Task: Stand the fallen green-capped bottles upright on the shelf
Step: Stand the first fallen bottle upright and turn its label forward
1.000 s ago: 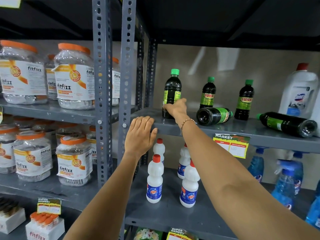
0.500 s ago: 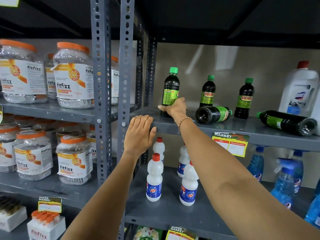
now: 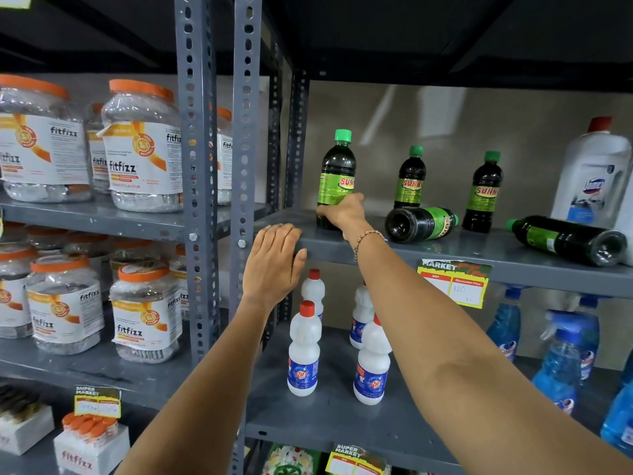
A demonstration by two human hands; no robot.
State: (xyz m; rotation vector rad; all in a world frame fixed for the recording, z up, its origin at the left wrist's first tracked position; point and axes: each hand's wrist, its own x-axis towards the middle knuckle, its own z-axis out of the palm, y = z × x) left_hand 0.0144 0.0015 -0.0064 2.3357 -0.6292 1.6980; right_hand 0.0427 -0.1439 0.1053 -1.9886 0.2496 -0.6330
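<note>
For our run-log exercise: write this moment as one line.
right hand: grips upright green-capped dark bottle | left hand: on grey metal shelf edge | fallen: two

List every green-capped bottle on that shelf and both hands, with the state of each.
Left bottle: upright, gripped low by right hand.
Back bottle: upright.
Third bottle: upright.
Middle fallen bottle: lying down.
Right fallen bottle: lying down.
Left hand: flat on shelf edge.

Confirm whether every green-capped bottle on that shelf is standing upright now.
No: two bottles lie on their sides on the shelf.
</note>
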